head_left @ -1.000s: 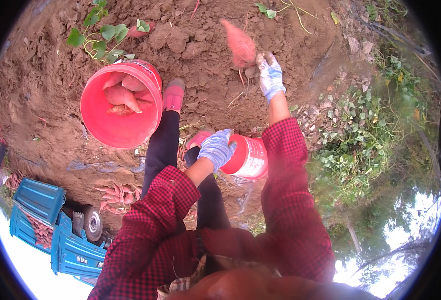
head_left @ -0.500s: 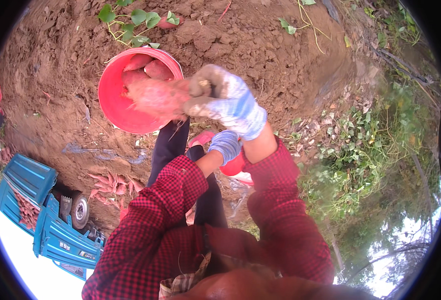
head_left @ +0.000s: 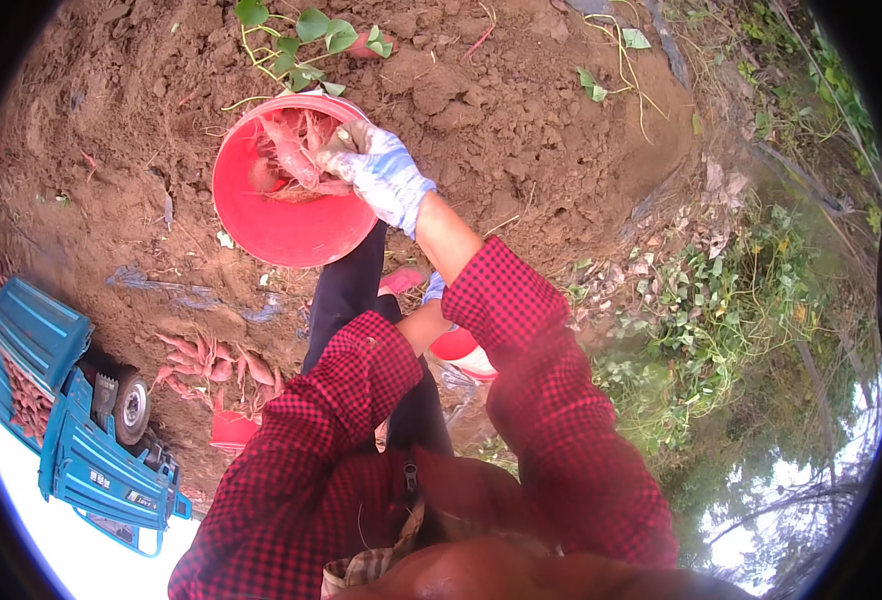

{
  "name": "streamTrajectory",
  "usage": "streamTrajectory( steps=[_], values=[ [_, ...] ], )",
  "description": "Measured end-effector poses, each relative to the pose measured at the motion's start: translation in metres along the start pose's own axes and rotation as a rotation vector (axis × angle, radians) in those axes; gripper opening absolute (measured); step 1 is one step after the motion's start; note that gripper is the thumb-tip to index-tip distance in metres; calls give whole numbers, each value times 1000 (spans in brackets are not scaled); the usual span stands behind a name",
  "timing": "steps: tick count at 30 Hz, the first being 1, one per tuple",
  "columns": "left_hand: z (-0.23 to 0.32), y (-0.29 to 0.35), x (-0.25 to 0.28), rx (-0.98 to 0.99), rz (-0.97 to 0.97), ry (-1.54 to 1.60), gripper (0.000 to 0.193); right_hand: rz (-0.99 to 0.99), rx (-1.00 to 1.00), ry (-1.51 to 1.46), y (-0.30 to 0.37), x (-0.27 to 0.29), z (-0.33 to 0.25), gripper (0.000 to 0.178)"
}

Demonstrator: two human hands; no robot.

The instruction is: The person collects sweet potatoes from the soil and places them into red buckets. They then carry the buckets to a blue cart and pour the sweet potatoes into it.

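Observation:
My right hand (head_left: 376, 172), in a dirt-stained white and blue glove, reaches over the rim of a red bucket (head_left: 281, 232). Its fingers are closed on the stem end of a bunch of sweet potatoes (head_left: 293, 152), which hangs down in the bucket's mouth. Other reddish tubers lie beneath, partly covered by the bunch. My left hand (head_left: 434, 288), gloved in blue and white, stays low near my knee. The right sleeve covers most of it, so its fingers are hidden.
A sweet potato plant with green leaves (head_left: 311, 30) lies beyond the bucket. Another red bucket (head_left: 466, 356) stands by my legs. Dug sweet potatoes (head_left: 211, 362) lie at left near a blue truck (head_left: 111, 450) loaded with tubers. Vines (head_left: 706, 320) cover the right side.
My right hand has moved left and over the bucket, lowering the bunch of sweet potatoes into its mouth. My left hand has become mostly hidden behind the right sleeve.

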State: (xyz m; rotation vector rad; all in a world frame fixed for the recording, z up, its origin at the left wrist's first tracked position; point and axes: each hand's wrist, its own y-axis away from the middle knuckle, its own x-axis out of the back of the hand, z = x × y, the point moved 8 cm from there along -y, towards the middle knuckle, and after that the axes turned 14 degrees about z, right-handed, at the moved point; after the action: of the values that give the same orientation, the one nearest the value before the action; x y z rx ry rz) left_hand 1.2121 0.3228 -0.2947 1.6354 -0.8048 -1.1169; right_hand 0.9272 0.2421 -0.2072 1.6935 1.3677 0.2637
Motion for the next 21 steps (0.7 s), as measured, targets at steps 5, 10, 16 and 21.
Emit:
streamTrajectory(
  steps=[5, 10, 16, 21],
  values=[
    [2, -5, 5, -42, 20, 37, 36, -218, -206, -68, 22, -6, -12, 15],
    [24, 18, 21, 25, -18, 106, 36, -244, 401, 1207, -10, -53, 32, 19],
    [26, -11, 20, -76, 69, 55, 36, 4, 117, 323, -24, 2, 30, 22],
    [117, 12, 15, -706, 196, 127, 32, -44, 149, 112, 17, 64, -28, 21]
  ],
)
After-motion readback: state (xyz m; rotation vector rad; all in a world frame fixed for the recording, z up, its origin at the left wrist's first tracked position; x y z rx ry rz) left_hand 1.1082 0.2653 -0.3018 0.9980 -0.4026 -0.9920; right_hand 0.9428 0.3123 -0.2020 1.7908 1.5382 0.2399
